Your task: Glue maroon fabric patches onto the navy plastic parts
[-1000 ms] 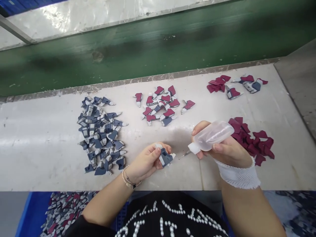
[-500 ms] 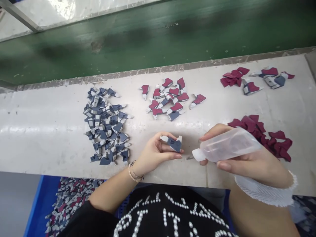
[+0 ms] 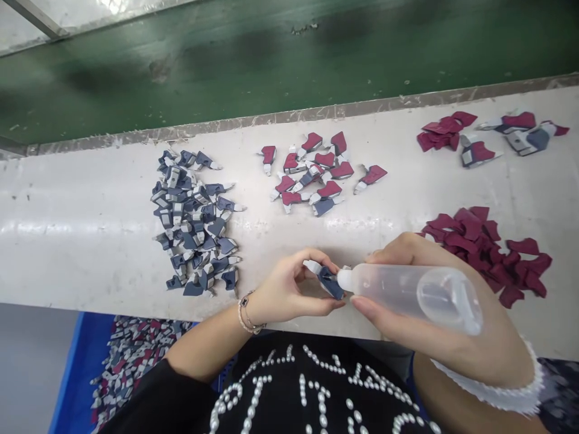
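Note:
Near the table's front edge, my left hand (image 3: pixel 289 286) pinches a small blue and white plastic part (image 3: pixel 332 282) between thumb and fingers. My right hand (image 3: pixel 434 289) is closed around a translucent squeeze bottle (image 3: pixel 402 293) with a white cap. The bottle lies nearly level, its tip pointing left at the recess of the blue part; whether the two touch I cannot tell. Left of my hands is a pile of similar blue and white parts (image 3: pixel 199 235). Beyond them lies a group of parts with maroon faces (image 3: pixel 325 175).
Loose maroon pieces (image 3: pixel 470 235) lie in a heap beyond my right forearm, with a smaller maroon stack (image 3: pixel 441 132) farther back. A few larger parts (image 3: pixel 525 135) sit beside it. A blue bin (image 3: pixel 72 374) full of parts stands below the table (image 3: pixel 90 241). A green wall (image 3: pixel 271 66) borders the back.
The bottle has moved left and swung level, bringing its tip to the blue part. My left hand has tilted the part. The view has shifted slightly.

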### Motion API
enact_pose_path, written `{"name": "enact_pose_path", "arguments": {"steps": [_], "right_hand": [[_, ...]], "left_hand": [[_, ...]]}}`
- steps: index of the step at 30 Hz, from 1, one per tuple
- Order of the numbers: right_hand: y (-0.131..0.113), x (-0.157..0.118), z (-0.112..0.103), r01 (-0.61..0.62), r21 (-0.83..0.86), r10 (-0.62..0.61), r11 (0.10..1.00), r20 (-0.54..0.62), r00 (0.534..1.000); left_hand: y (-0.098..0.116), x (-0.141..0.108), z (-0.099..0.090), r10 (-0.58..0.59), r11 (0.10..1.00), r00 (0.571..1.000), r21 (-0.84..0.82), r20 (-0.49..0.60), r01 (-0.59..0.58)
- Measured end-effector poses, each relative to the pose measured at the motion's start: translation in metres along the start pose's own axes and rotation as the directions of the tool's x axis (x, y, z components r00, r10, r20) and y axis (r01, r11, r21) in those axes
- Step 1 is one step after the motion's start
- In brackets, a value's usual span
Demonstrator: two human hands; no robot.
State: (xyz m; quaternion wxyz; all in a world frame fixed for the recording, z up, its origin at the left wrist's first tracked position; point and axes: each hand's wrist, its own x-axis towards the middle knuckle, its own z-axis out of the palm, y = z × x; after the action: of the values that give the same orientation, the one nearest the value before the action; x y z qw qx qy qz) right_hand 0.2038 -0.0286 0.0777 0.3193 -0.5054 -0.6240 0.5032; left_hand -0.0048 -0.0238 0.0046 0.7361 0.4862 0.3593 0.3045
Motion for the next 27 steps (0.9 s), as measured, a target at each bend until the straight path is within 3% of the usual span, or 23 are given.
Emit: {"name": "enact_pose_path", "arguments": {"steps": [5, 10, 17, 27], "right_hand": [[0.0, 0.001, 0.003, 0.048, -0.071, -0.05, 0.996, -0.029, 0.998], [-0.002, 0.0, 0.005, 0.08, -0.147, -0.079, 0.986, 0.014, 0.997], [-0.01, -0.002, 0.012, 0.169, -0.234, -0.169, 0.957, 0.021, 0.985], [-0.015, -0.001, 0.013, 0.195, -0.233, -0.19, 0.953, 0.044, 0.981]], "left_hand": [[0.001, 0.0, 0.0, 0.026, 1.0, 0.999, -0.013, 0.023, -0.025], [-0.003, -0.001, -0.001, 0.023, 1.0, 0.999, -0.018, 0.032, -0.023], [-0.01, -0.004, -0.005, -0.083, 0.996, 0.996, -0.033, 0.013, 0.083], [-0.005, -0.005, -0.006, -0.08, 0.997, 0.997, -0.021, -0.002, 0.08]]}}
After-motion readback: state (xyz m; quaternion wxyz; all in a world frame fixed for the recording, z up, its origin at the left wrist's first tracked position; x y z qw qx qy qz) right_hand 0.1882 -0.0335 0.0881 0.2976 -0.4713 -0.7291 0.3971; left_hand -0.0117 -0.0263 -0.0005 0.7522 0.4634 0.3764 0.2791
